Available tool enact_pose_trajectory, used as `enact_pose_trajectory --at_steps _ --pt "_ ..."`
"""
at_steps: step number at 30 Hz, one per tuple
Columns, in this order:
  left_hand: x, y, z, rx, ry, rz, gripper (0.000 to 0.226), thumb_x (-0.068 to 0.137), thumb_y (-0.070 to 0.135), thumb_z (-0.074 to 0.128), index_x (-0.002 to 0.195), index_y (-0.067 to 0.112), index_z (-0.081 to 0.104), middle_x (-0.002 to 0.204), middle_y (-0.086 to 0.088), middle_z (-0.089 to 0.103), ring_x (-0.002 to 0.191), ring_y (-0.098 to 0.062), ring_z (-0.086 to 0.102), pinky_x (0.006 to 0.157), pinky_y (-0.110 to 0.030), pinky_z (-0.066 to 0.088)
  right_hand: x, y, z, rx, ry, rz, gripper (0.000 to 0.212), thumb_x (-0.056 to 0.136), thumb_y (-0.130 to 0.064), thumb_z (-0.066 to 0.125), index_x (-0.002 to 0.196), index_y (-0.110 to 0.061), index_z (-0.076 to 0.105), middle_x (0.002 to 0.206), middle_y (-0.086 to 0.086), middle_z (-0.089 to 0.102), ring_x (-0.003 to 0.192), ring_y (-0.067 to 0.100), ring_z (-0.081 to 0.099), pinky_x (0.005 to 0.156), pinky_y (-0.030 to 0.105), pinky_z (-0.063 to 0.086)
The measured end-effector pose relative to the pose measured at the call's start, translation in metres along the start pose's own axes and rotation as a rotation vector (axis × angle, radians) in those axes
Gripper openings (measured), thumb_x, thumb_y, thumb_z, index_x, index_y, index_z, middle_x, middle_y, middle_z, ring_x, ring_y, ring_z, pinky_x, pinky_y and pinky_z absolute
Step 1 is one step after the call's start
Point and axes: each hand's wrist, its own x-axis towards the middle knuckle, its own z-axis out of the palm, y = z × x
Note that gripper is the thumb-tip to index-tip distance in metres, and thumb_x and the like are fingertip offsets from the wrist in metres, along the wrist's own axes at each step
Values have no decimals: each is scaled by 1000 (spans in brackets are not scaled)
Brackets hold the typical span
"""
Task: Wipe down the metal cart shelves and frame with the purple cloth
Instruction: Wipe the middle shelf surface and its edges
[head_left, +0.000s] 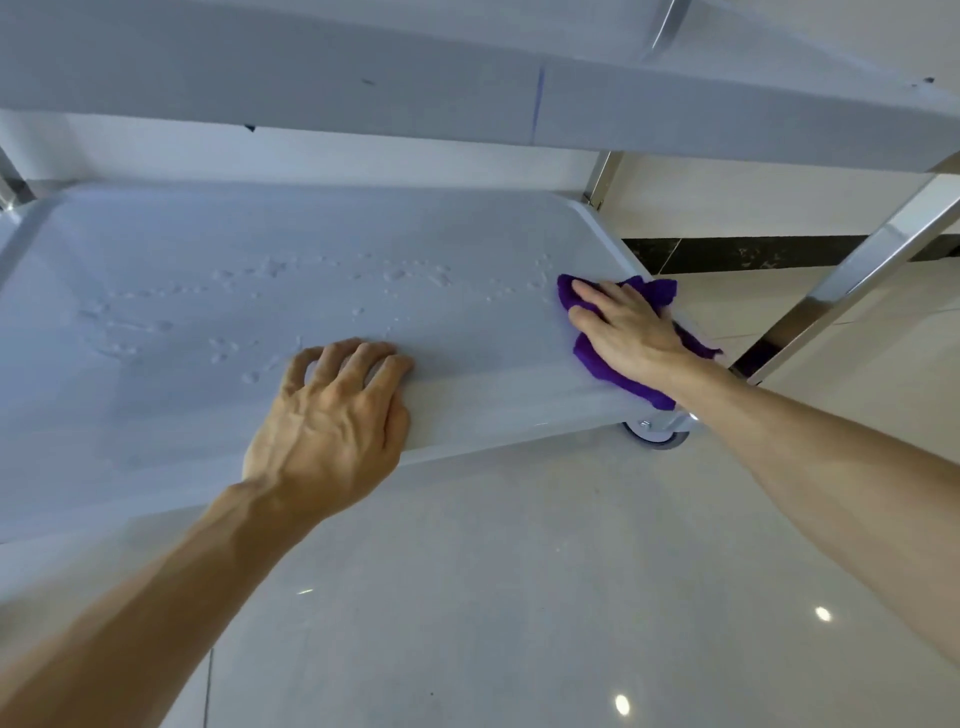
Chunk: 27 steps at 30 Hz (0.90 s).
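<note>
The cart's lower shelf (218, 395) is a pale grey tray, wet with scattered water droplets across its middle. My right hand (626, 327) presses flat on the purple cloth (636, 387) at the shelf's right front corner; the cloth spills over the rim there. My left hand (332, 421) grips the shelf's front rim near its middle, fingers curled over the edge onto the shelf. An upper shelf (363, 83) runs across the top of the view.
Shiny steel frame posts stand at the right (852, 291) and at the back right corner (602, 179). A caster wheel (655, 434) shows under the right front corner. Glossy pale floor tiles (519, 597) lie below, with a dark skirting strip at the wall.
</note>
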Motion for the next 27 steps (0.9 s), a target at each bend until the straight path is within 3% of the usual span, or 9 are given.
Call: enact_pose_trajectory --at_steps 5,9,12,16,21,27 --pt "0 -1 -2 -19 -1 -6 40 90 24 38 119 12 63 125 -7 63 116 -33 56 99 -49 40 -39 -107 31 67 -138 -376 49 103 -53 24 151 -47 25 164 -15 13 152 11 3 121 52 -4" --pt "0 -5 -4 -76 -25 -16 38 90 27 35 117 16 60 125 -1 62 118 -26 53 104 -45 38 -76 -90 31 97 -133 -542 49 102 -52 19 151 -49 22 164 -19 12 151 1 -1 122 38 -2" --pt "1 -5 -3 -103 -33 -33 38 90 28 37 118 18 60 127 2 61 121 -24 52 106 -43 35 -68 -50 15 55 -118 -485 43 105 -48 24 147 -54 22 163 -22 15 150 -1 3 124 38 3" --pt "1 -4 -3 -85 -26 -35 36 91 28 38 117 18 61 125 3 62 120 -23 52 105 -43 36 -37 -9 -2 126 -128 -255 38 106 -47 22 142 -59 21 162 -20 19 150 2 8 123 47 6" --pt "3 -2 -2 -55 -42 -39 39 90 29 35 118 17 60 124 1 61 120 -24 51 105 -42 35 -11 -42 8 111 -49 -32 50 102 -54 19 151 -47 24 164 -15 14 152 10 5 121 55 -2" --pt "7 -5 -3 -277 -61 -154 51 82 23 38 130 9 51 126 -8 60 119 -28 51 107 -38 30 -66 -124 35 290 -109 -272 48 105 -41 16 150 -39 33 162 -11 24 151 12 11 122 52 -1"
